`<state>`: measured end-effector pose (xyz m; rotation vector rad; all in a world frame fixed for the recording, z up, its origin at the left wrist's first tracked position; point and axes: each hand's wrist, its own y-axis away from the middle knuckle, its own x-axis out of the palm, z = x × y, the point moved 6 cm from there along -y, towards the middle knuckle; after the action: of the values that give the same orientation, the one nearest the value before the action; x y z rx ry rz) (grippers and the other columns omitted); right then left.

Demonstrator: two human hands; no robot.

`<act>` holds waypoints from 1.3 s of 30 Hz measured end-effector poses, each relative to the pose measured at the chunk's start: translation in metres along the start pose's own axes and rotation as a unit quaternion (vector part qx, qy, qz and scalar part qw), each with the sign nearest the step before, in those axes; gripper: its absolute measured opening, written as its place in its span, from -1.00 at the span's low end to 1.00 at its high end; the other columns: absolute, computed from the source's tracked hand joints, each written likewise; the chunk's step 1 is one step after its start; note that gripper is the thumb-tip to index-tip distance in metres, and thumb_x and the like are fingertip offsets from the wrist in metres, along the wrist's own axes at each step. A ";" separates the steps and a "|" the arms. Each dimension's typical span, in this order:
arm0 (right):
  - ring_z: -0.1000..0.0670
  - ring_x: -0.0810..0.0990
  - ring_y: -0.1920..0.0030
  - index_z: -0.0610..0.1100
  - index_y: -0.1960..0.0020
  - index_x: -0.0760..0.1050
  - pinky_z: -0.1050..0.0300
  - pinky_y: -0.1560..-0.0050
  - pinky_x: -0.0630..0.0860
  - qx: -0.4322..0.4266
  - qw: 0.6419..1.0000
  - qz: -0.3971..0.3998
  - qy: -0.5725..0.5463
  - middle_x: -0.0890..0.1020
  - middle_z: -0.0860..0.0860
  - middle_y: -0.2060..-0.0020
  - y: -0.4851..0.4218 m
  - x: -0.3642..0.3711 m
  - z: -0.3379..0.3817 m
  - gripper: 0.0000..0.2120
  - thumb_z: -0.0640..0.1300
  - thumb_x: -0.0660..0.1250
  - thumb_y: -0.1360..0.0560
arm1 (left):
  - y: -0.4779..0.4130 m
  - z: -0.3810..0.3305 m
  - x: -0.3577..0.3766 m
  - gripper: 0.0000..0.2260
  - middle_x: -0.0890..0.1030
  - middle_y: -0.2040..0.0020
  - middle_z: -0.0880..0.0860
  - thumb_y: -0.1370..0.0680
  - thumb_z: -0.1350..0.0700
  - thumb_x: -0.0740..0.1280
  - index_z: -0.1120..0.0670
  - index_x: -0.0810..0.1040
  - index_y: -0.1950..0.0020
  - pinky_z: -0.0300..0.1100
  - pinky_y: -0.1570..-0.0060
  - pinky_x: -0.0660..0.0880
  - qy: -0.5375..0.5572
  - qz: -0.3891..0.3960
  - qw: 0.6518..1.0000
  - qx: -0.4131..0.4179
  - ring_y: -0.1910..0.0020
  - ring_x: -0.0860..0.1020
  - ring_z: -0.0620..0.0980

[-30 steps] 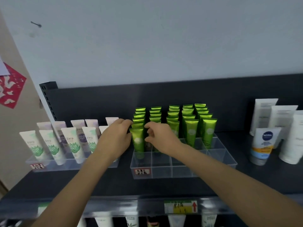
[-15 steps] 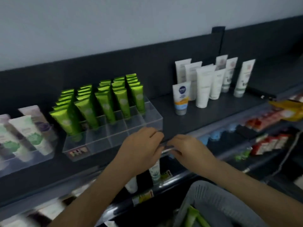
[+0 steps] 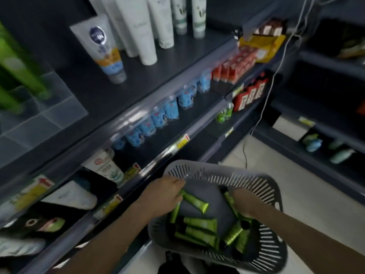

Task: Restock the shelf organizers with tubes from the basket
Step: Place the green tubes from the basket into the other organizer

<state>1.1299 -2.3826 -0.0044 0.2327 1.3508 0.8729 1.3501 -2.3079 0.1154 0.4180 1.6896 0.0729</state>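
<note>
Grey basket (image 3: 217, 175) w/ loose green tubes (image 3: 199, 224); L hand (image 3: 164, 194) fingers (image 3: 176, 183) round one, R hand (image 3: 245, 202) fingers' state unclear.

One grey basket (image 3: 217, 175) holds about eight green tubes (image 3: 199, 222); overlap and blur leave the exact count unsure. High above the basket stand one blue-and-orange tube (image 3: 104, 46) and at least four white tubes (image 3: 138, 26). Between those and the basket runs a row of roughly eight blue packets (image 3: 167, 111).
</note>
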 end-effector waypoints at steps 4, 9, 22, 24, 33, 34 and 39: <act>-0.17 0.59 -0.12 -0.22 -0.14 0.56 0.06 -0.11 0.50 0.037 0.999 0.030 0.009 0.63 -0.17 -0.08 -0.015 0.036 -0.036 -0.72 -0.15 0.20 -0.52 | -0.026 -0.005 0.054 -0.70 0.49 -0.23 0.07 -0.57 0.04 0.19 0.10 0.43 -0.27 -0.10 -0.02 0.46 0.024 0.061 0.998 -0.024 -0.17 0.46 0.05; -0.19 0.63 -0.06 -0.25 -0.07 0.58 0.02 -0.10 0.55 0.068 0.996 0.061 0.026 0.65 -0.19 -0.04 -0.035 0.066 -0.054 -0.77 -0.23 0.23 -0.49 | -0.045 -0.003 0.113 -0.78 0.51 -0.15 0.10 -0.58 0.06 0.21 0.12 0.46 -0.16 -0.12 0.08 0.42 0.026 0.125 0.990 -0.053 -0.08 0.50 0.08; -0.20 0.28 -0.33 -0.17 -0.34 0.37 -0.06 -0.30 0.36 0.130 0.991 -0.030 0.030 0.32 -0.17 -0.29 -0.077 0.081 -0.044 -0.65 -0.21 0.10 -0.57 | -0.106 -0.009 0.204 -0.69 0.49 -0.17 0.19 -0.49 0.25 0.26 0.18 0.47 -0.24 0.00 -0.09 0.46 -0.056 0.146 0.988 -0.005 -0.17 0.47 0.21; -0.20 0.29 -0.35 -0.18 -0.33 0.39 -0.05 -0.28 0.39 0.094 0.994 -0.019 0.060 0.38 -0.17 -0.30 -0.080 0.085 -0.037 -0.65 -0.24 0.11 -0.57 | -0.112 -0.010 0.217 -0.59 0.44 -0.25 0.19 -0.49 0.22 0.25 0.17 0.38 -0.36 0.01 -0.16 0.39 -0.069 0.154 0.986 -0.001 -0.23 0.42 0.23; -0.15 0.31 -0.37 -0.13 -0.25 0.47 -0.03 -0.31 0.31 0.027 0.990 0.042 0.134 0.46 -0.11 -0.30 -0.080 0.089 -0.016 -0.67 -0.19 0.22 -0.50 | -0.121 -0.006 0.212 -0.74 0.42 -0.23 0.16 -0.57 0.16 0.17 0.18 0.45 -0.23 -0.07 -0.07 0.32 -0.055 0.138 0.988 -0.028 -0.21 0.37 0.15; -0.15 0.35 -0.35 -0.14 -0.22 0.50 -0.02 -0.29 0.33 0.027 0.990 0.047 0.130 0.49 -0.12 -0.27 -0.079 0.088 -0.016 -0.69 -0.20 0.23 -0.49 | -0.120 -0.008 0.207 -0.75 0.43 -0.19 0.17 -0.54 0.19 0.20 0.19 0.46 -0.20 -0.07 -0.03 0.34 -0.066 0.132 0.989 -0.015 -0.19 0.39 0.16; -0.19 0.51 -0.26 -0.19 -0.29 0.39 -0.01 -0.15 0.49 -0.017 0.997 0.077 0.003 0.52 -0.19 -0.24 -0.069 0.077 -0.008 -0.62 -0.21 0.33 -0.49 | -0.109 0.001 0.167 -0.90 0.54 -0.01 0.09 -0.49 0.23 0.30 0.14 0.49 0.00 -0.11 0.12 0.39 0.040 0.044 0.996 -0.066 -0.04 0.51 0.09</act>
<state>1.1480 -2.3810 -0.1060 0.3112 1.3363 1.0250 1.3089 -2.3577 -0.0735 0.3941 1.7343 0.2668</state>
